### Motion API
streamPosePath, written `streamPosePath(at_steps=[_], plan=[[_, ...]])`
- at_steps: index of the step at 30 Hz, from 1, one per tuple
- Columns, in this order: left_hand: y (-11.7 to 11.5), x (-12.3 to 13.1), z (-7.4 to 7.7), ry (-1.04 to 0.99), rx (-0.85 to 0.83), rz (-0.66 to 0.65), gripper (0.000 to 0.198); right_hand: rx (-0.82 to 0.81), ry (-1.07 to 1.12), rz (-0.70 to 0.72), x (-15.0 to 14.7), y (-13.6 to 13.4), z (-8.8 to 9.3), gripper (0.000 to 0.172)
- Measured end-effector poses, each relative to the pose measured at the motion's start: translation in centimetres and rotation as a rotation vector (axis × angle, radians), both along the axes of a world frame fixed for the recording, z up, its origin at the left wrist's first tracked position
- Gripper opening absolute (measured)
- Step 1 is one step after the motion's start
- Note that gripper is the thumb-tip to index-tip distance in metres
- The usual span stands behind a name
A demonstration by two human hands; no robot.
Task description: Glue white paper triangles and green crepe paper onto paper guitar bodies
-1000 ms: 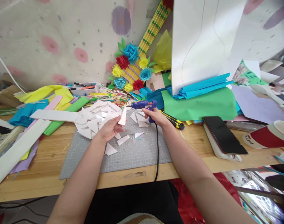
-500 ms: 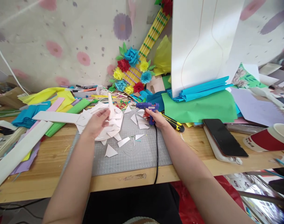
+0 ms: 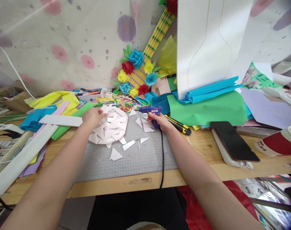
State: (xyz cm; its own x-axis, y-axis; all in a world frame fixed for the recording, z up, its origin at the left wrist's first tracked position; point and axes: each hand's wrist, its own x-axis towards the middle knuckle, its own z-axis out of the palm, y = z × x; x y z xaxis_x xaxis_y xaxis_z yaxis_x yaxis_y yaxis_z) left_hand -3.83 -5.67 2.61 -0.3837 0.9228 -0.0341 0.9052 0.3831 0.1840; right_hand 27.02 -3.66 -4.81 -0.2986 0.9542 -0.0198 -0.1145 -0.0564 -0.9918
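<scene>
My left hand is at the far left edge of a round white piece covered with overlapping white foam-board shards. Its fingers are bent together against the shards; what they pinch is hidden. In my right hand is a purple-blue glue gun, its nozzle pointing left over the grey cutting mat. The gun's black cord runs down over the table edge. Loose white triangles lie on the mat between my hands.
Behind the right hand lies a yellow-black utility knife. A phone and a paper cup stand to the right. Long white strips lie at left. A paper-flower guitar and a tall white board lean on the wall.
My left hand has moved left and back from the middle of the shards. The upright white piece it held is no longer visible. My right hand keeps the glue gun almost still.
</scene>
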Motion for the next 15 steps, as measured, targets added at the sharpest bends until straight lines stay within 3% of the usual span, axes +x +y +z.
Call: streamPosePath(at_steps=[7, 15], plan=[[0.44, 0.08, -0.86, 0.005, 0.005, 0.033, 0.031, -0.007, 0.008, -0.010, 0.00, 0.04, -0.13, 0.046], [0.71, 0.21, -0.63, -0.056, -0.015, 0.065, 0.028, 0.006, 0.000, -0.016, 0.15, 0.21, -0.36, 0.045]])
